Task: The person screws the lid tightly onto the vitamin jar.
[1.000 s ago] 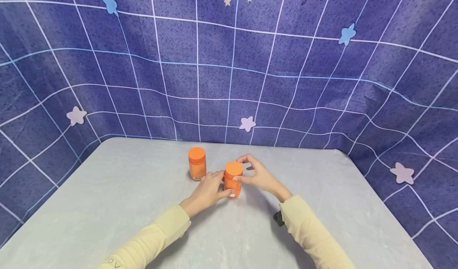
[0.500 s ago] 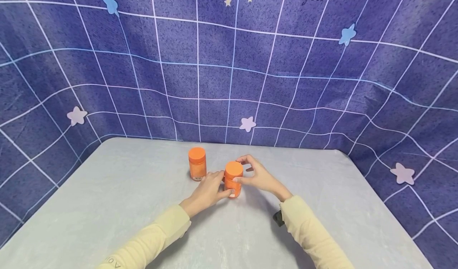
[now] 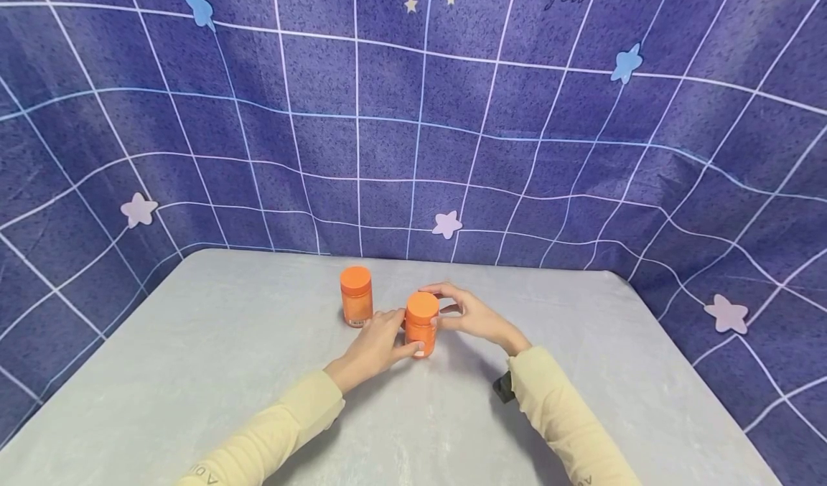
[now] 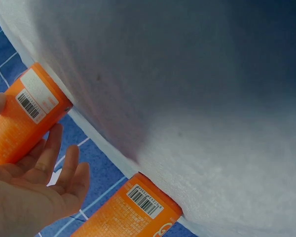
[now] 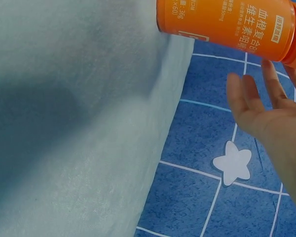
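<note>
Upright on the table stands an orange vitamin bottle point(image 3: 420, 334) with an orange screw cap point(image 3: 423, 304). My left hand point(image 3: 370, 348) grips its body low down, thumb at the front and fingers behind. At the cap, my right hand point(image 3: 477, 319) holds the rim between thumb and curled fingers. In the left wrist view the held bottle point(image 4: 20, 123) shows a white barcode label beside my left hand point(image 4: 32, 192). The right wrist view shows printed text on the bottle point(image 5: 227, 22), with my right hand point(image 5: 276, 121) at the cap end; the thumb is hidden there.
A second, similar orange bottle point(image 3: 357, 308), capped, stands behind and left of the held one, near my left fingers. The pale grey table point(image 3: 213, 342) ends at a blue grid-patterned curtain point(image 3: 388, 148). A dark object point(image 3: 504, 391) sits under my right cuff.
My right hand has shifted its hold around the cap, the thumb moving right and the fingers reaching farther behind. My left hand and both bottles stay in place.
</note>
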A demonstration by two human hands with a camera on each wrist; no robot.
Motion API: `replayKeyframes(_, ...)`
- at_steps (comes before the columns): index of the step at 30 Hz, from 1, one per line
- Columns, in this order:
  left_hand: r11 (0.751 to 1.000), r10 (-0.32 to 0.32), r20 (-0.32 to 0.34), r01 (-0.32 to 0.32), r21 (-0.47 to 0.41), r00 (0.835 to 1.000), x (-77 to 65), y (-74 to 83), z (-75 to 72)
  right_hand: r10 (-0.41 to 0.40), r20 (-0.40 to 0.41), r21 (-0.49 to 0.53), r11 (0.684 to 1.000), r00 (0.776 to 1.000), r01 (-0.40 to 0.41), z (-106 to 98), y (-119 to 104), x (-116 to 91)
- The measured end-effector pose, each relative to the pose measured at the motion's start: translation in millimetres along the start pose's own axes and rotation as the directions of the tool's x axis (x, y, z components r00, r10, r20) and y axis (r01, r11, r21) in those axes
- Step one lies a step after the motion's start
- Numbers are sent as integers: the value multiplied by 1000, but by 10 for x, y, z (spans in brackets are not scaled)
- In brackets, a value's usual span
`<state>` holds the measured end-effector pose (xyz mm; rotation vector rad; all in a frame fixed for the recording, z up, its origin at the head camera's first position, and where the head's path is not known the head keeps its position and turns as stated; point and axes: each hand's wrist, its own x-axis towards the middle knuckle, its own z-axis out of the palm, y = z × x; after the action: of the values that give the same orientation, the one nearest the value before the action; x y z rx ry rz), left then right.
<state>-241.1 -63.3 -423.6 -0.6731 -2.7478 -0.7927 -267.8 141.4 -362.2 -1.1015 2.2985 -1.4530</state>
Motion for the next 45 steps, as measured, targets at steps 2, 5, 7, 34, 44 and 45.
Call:
replayKeyframes(2,1000,-3,2,3,1,1000,-1,2,-1,-7,0,-3,1000,1000,7,-1,-9,-3)
replayKeyframes(5,1000,-4,6,4,3,1000,-3,4,-2,-1,-10,-2,1000,1000,1,5,2,-1)
replayKeyframes(7,1000,-4,5,4,3,1000,-3,4,-2,15,-25,-3,1000,1000,-15,15,11,0)
replayKeyframes(34,1000,10,-14,-10,27,1000,9,-1,9,22,-209,-94,995,978,-42,157,348,54)
replayKeyframes(44,1000,18,-14,-18,3,1000,0,-5,7,37,-59,20,999,998,-36,42,72,14)
replayKeyframes(45,1000,17,-13,-17,0,1000,-2,-5,5,31,-51,21,999,998,-30,35,92,17)
